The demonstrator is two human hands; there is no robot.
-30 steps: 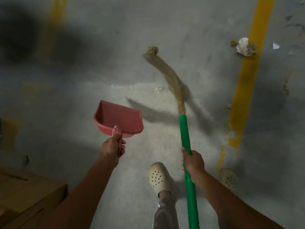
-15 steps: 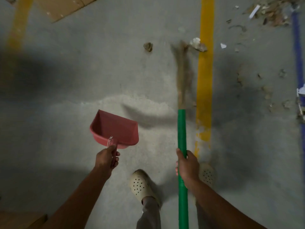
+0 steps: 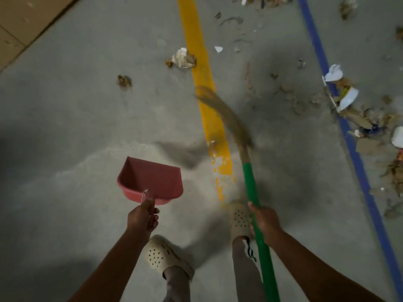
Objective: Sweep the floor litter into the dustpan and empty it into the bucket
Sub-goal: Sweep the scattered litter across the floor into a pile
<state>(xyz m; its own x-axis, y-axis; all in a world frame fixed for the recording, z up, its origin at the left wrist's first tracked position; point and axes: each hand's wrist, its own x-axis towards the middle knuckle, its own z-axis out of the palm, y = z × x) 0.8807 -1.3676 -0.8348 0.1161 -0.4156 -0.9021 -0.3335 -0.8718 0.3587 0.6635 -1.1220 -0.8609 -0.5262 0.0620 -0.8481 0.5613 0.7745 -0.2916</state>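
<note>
My left hand [image 3: 142,216] grips the handle of a red dustpan [image 3: 150,179], held above the concrete floor with its mouth facing away from me. My right hand [image 3: 265,221] holds the green handle of a broom [image 3: 253,188]; its straw bristles [image 3: 226,118] are blurred and lie across the yellow line. A crumpled paper ball [image 3: 183,58] sits at the line's left edge, and a small brown scrap [image 3: 124,81] lies further left. A heap of paper, cardboard and leaf litter [image 3: 357,110] spreads along the blue line at right. No bucket is in view.
A yellow floor stripe [image 3: 196,46] and a blue stripe [image 3: 314,40] run away from me. Flat cardboard [image 3: 24,20] lies at the upper left. My two feet in cream clogs [image 3: 161,256] stand below the hands.
The view has shifted right and forward, bringing the litter heap by the blue line into sight. The broom bristles swung from the paper ball back toward me and to the right.
</note>
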